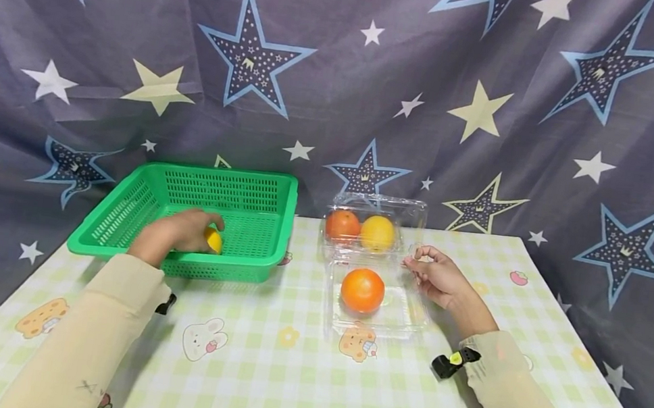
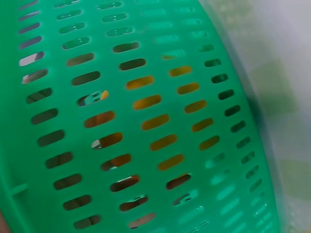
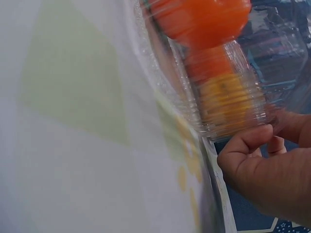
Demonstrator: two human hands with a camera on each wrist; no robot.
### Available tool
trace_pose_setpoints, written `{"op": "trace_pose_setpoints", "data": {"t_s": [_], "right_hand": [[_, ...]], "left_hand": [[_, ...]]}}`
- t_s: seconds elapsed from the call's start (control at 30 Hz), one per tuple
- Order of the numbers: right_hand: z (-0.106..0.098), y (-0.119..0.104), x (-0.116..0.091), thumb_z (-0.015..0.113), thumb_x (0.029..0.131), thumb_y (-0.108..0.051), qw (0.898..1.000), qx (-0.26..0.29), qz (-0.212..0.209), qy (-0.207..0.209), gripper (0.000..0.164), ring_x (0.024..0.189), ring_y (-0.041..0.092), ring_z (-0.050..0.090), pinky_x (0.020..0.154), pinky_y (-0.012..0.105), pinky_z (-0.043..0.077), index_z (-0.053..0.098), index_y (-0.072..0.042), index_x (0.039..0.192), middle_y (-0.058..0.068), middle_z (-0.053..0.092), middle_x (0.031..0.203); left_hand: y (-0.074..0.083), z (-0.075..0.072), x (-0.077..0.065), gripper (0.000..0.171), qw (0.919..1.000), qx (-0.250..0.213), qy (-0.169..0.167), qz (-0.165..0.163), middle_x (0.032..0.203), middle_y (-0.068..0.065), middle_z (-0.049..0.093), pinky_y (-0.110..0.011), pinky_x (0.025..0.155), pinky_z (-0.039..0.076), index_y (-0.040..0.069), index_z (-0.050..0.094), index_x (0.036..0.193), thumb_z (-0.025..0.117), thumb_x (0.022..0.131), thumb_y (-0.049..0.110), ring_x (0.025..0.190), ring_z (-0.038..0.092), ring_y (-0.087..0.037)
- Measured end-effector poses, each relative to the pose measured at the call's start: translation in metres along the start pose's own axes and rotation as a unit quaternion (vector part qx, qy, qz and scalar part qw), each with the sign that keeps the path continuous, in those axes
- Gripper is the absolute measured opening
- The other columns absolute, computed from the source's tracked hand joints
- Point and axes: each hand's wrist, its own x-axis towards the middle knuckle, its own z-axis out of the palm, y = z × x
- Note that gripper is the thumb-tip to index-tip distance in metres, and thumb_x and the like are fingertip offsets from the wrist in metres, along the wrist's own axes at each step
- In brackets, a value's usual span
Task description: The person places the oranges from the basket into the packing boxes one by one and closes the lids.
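Note:
Inside the green basket point(image 1: 251, 269), my left hand point(image 1: 179, 230) holds a small yellow fruit point(image 1: 213, 240), its fingers partly covering it. Through the slots in the left wrist view, yellow patches of the fruit point(image 2: 155, 122) show with parts of the hand behind the basket wall. My right hand point(image 1: 437, 275) pinches the edge of a clear plastic box point(image 1: 405, 319) between thumb and fingers. A round orange fruit point(image 1: 362, 290) sits in its near part. Behind it, a red-orange fruit point(image 1: 343, 226) and a yellow round fruit point(image 1: 378, 233) lie side by side under clear plastic.
A patterned tablecloth point(image 1: 257, 372) covers the table. Directly behind the table hangs a dark curtain point(image 1: 328, 95) with stars. The basket stands at the back left, the plastic packaging right of the middle. Each wrist wears a black strap point(image 1: 454, 362).

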Motion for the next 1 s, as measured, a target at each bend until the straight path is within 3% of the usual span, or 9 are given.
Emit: {"op": "trace_pose_setpoints", "data": {"t_s": [0.13, 0.23, 0.4, 0.47, 0.57, 0.8, 1.0], "right_hand": [[0.0, 0.0, 0.0, 0.059, 0.102, -0.001, 1.0, -0.001, -0.001, -0.001, 0.015, 0.058, 0.006, 0.046, 0.052, 0.017, 0.038, 0.051, -0.01, 0.092, 0.006, 0.069, 0.091], [0.001, -0.001, 0.0, 0.059, 0.102, -0.001, 1.0, 0.0, -0.001, 0.0, 0.016, 0.058, 0.005, 0.046, 0.051, 0.017, 0.038, 0.051, -0.01, 0.092, 0.005, 0.069, 0.091], [0.002, -0.001, -0.001, 0.059, 0.101, 0.0, 1.0, -0.001, 0.002, 0.005, 0.016, 0.057, 0.005, 0.046, 0.052, 0.017, 0.039, 0.051, -0.01, 0.092, 0.005, 0.07, 0.09], [0.002, -0.002, -0.001, 0.06, 0.101, -0.001, 1.0, -0.005, 0.002, 0.006, 0.016, 0.058, 0.005, 0.046, 0.052, 0.018, 0.039, 0.05, -0.01, 0.092, 0.005, 0.069, 0.091], [0.001, -0.002, 0.0, 0.06, 0.101, -0.002, 1.0, -0.008, 0.003, 0.008, 0.016, 0.059, 0.006, 0.047, 0.052, 0.018, 0.039, 0.05, -0.011, 0.092, 0.005, 0.069, 0.091], [0.0, -0.001, 0.0, 0.059, 0.102, -0.002, 1.0, -0.01, 0.001, 0.007, 0.016, 0.059, 0.006, 0.046, 0.053, 0.018, 0.039, 0.05, -0.011, 0.092, 0.005, 0.069, 0.092], [0.001, -0.001, -0.001, 0.06, 0.101, -0.002, 1.0, -0.009, 0.002, 0.006, 0.015, 0.059, 0.005, 0.047, 0.052, 0.017, 0.039, 0.051, -0.01, 0.093, 0.004, 0.069, 0.091]], "left_hand": [[-0.001, 0.002, 0.003, 0.049, 0.9998, 0.006, 0.015, 0.007, 0.114, -0.021, 0.059, -0.048, 0.079, 0.051, 0.0, 0.063, 0.127, 0.08, 0.085, 0.019, 0.096, 0.054, -0.033], [-0.002, 0.004, 0.005, 0.05, 0.9994, 0.017, 0.028, 0.005, 0.112, -0.021, 0.059, -0.049, 0.078, 0.05, 0.002, 0.063, 0.125, 0.081, 0.084, 0.023, 0.1, 0.055, -0.038], [-0.004, 0.007, 0.007, 0.054, 0.9962, 0.018, 0.085, 0.003, 0.114, -0.024, 0.057, -0.051, 0.08, 0.041, 0.007, 0.063, 0.122, 0.083, 0.077, 0.031, 0.101, 0.051, -0.043], [-0.003, 0.007, 0.007, 0.056, 0.994, 0.016, 0.108, 0.005, 0.113, -0.023, 0.055, -0.05, 0.079, 0.037, 0.009, 0.063, 0.121, 0.084, 0.075, 0.033, 0.096, 0.048, -0.038], [-0.002, 0.007, 0.008, 0.058, 0.9917, 0.014, 0.127, 0.007, 0.112, -0.022, 0.053, -0.048, 0.076, 0.037, 0.009, 0.063, 0.121, 0.084, 0.073, 0.034, 0.095, 0.044, -0.039], [0.009, 0.002, 0.006, 0.063, 0.9907, -0.009, 0.135, -0.017, 0.126, -0.024, 0.044, -0.044, 0.063, 0.045, 0.014, 0.058, 0.126, 0.084, 0.073, 0.036, 0.101, 0.033, -0.044], [0.02, -0.002, 0.004, 0.067, 0.9885, -0.003, 0.148, -0.034, 0.129, -0.023, 0.039, -0.047, 0.061, 0.043, 0.017, 0.056, 0.128, 0.086, 0.072, 0.037, 0.105, 0.029, -0.046]]}}
